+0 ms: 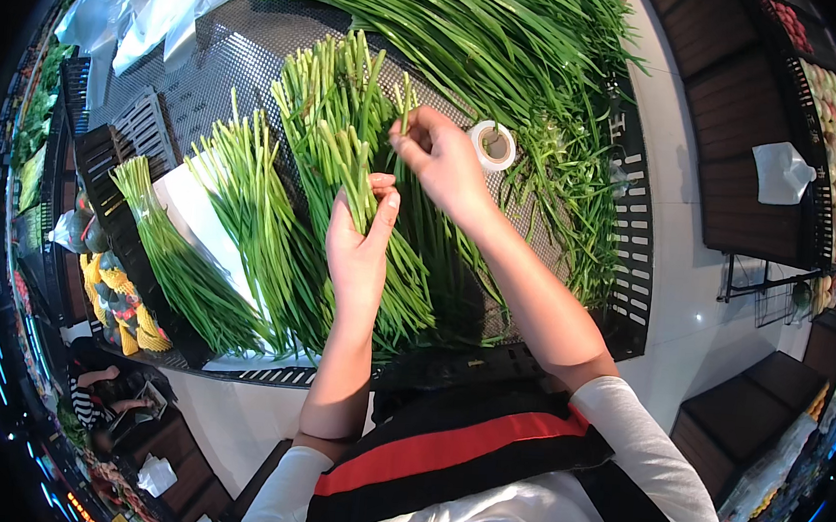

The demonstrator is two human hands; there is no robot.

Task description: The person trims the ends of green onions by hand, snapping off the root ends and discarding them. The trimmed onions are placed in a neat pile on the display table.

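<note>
My left hand (361,238) is closed around a small bunch of green garlic chives (345,156), its cut pale ends pointing up and away from me. Just right of it, my right hand (441,156) pinches a few chive stalks (405,98) between thumb and fingers. Behind and beneath both hands lies a larger heap of chives (329,85). Farther left are a loose bunch (247,181) and a slimmer bunch (169,241), which seems bound near its stem ends. A roll of clear tape (492,146) lies right of my right hand.
A big pile of chives (444,20) spans the far side of the black mesh display surface (244,41). Loose trimmings (562,206) lie along the right, by the slotted black rim (631,263). Plastic bags (173,6) rest at far left. A person (94,397) is at lower left.
</note>
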